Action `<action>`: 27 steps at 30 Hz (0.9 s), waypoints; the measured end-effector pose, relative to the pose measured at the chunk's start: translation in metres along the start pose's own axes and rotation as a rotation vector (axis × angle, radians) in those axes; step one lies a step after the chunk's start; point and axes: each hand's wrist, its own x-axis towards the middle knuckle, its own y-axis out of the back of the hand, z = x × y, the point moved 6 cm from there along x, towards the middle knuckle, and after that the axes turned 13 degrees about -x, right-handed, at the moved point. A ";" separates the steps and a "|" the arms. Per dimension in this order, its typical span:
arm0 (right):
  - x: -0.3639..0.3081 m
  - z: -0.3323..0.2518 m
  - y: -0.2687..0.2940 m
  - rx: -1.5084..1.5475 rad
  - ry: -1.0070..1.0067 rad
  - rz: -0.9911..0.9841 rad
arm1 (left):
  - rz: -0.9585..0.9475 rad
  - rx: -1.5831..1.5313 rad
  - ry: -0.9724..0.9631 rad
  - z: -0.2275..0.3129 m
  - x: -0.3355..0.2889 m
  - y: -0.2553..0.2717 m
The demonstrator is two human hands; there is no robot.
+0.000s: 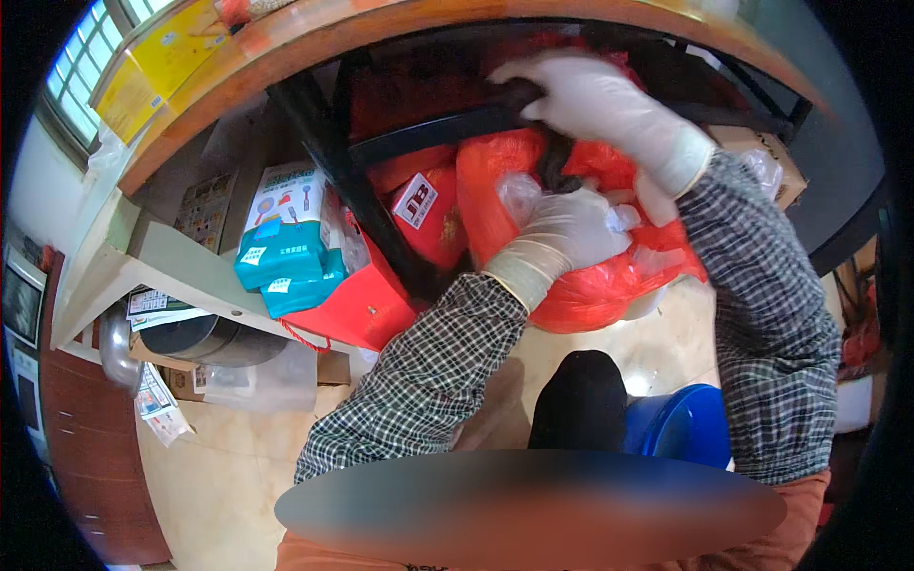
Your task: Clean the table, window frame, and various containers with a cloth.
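Reaching under a wooden table into red plastic bags.

The left hand (564, 231), gloved, presses closed on the red bag (590, 285); the right hand (595, 95) is wrapped around a dark long thing (552, 157) hanging down just above the bag. Black table frame (381, 143) is close on the left; open floor lies near.

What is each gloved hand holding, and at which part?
Left hand grips the red plastic bag near its top; right hand holds a dark object above it.
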 end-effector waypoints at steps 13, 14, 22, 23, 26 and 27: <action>-0.125 0.271 0.003 -0.088 -0.396 -0.175 | -0.040 0.017 0.129 0.014 0.007 -0.005; -0.130 0.285 -0.007 -0.089 -0.408 -0.181 | -0.070 0.028 0.070 0.012 0.005 -0.006; -0.174 0.356 -0.010 -0.124 -0.489 -0.075 | -0.089 -0.050 0.188 0.007 -0.005 0.004; -0.172 0.353 -0.008 -0.034 -0.591 -0.135 | -0.045 -0.089 0.221 0.002 -0.013 0.008; -0.182 0.353 -0.006 0.159 -0.810 -0.199 | -0.057 -0.154 0.254 0.001 -0.029 0.016; -0.188 0.367 -0.008 0.014 -0.757 -0.177 | -0.144 -0.145 0.283 -0.005 -0.032 0.012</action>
